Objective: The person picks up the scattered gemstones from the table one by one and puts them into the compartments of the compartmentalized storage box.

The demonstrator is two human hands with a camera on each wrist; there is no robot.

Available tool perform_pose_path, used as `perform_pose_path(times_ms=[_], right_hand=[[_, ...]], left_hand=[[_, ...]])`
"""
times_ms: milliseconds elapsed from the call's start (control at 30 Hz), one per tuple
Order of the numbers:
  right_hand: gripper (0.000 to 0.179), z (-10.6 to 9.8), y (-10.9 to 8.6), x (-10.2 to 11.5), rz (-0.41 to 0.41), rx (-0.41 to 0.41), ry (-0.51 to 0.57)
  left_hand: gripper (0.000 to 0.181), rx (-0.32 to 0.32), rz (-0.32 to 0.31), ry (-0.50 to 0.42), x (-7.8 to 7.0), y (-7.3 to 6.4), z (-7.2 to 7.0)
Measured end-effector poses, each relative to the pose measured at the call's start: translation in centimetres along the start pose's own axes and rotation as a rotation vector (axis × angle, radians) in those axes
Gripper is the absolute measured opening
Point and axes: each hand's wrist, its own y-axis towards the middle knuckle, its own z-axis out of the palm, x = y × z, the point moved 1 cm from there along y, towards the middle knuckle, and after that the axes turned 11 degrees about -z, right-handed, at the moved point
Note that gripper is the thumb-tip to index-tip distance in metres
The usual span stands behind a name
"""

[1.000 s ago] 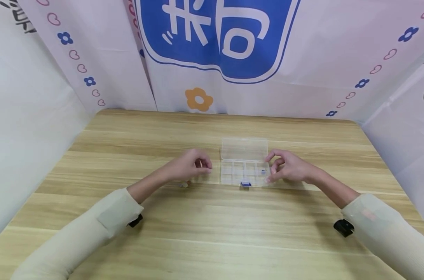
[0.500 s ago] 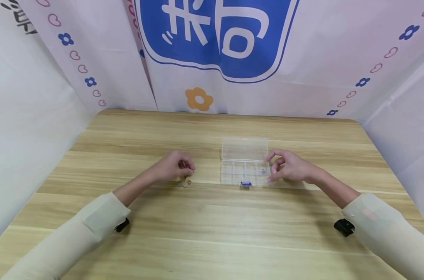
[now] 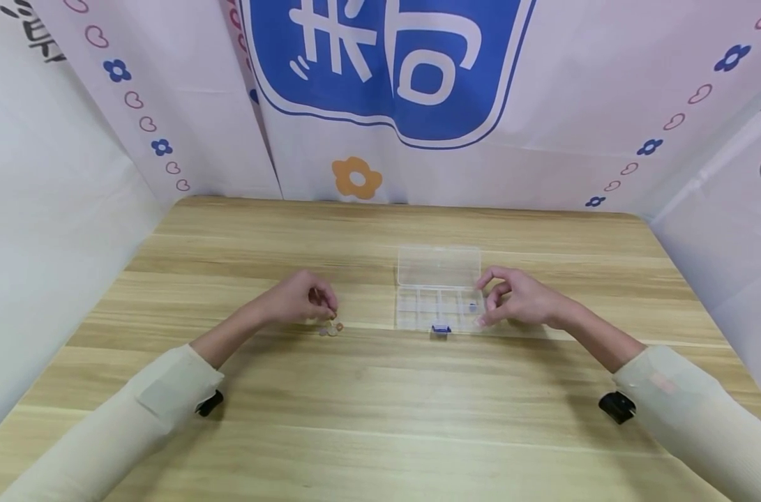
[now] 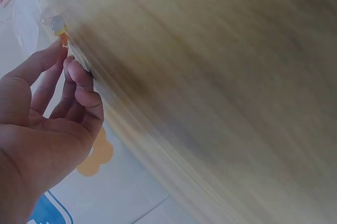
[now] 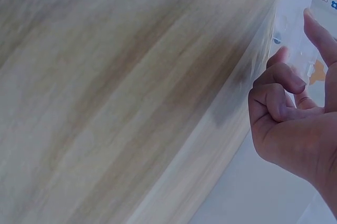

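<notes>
A clear plastic compartment box [image 3: 408, 321] lies on the table with its lid [image 3: 439, 266] raised at the back and a blue latch [image 3: 441, 329] in front. One right-hand compartment holds a small blue piece [image 3: 473, 307]. My right hand [image 3: 523, 300] holds the box by its right side, thumb near the front corner and index finger near the hinge. Left of the box, my left hand [image 3: 300, 298] pinches a small orange piece [image 4: 63, 39] between thumb and index finger. Just below those fingertips lie several tiny pieces [image 3: 333, 330], among them a greyish disc [image 4: 58, 22].
The wood-grain table [image 3: 380, 418] reaches back to a printed white cloth [image 3: 305, 164] with a blue emblem. White sheets [image 3: 47, 181] hang at both sides. Black wrist devices [image 3: 617, 408] show under both sleeves.
My left hand has moved left from beside the box to the tiny pieces, and an orange one now shows at its fingertips. My right hand has stayed at the box.
</notes>
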Motion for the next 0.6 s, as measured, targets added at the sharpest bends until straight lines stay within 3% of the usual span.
perform_pose_path(times_ms=[200, 600], right_hand=[[0.058, 0.08, -0.01, 0.11, -0.007, -0.003, 0.003], [0.06, 0.17, -0.06, 0.18, -0.008, -0.011, 0.012]], left_hand=[[0.005, 0.0, -0.01, 0.015, -0.08, 0.04, -0.02], [0.005, 0.009, 0.033, 0.055, -0.2, -0.05, 0.1]])
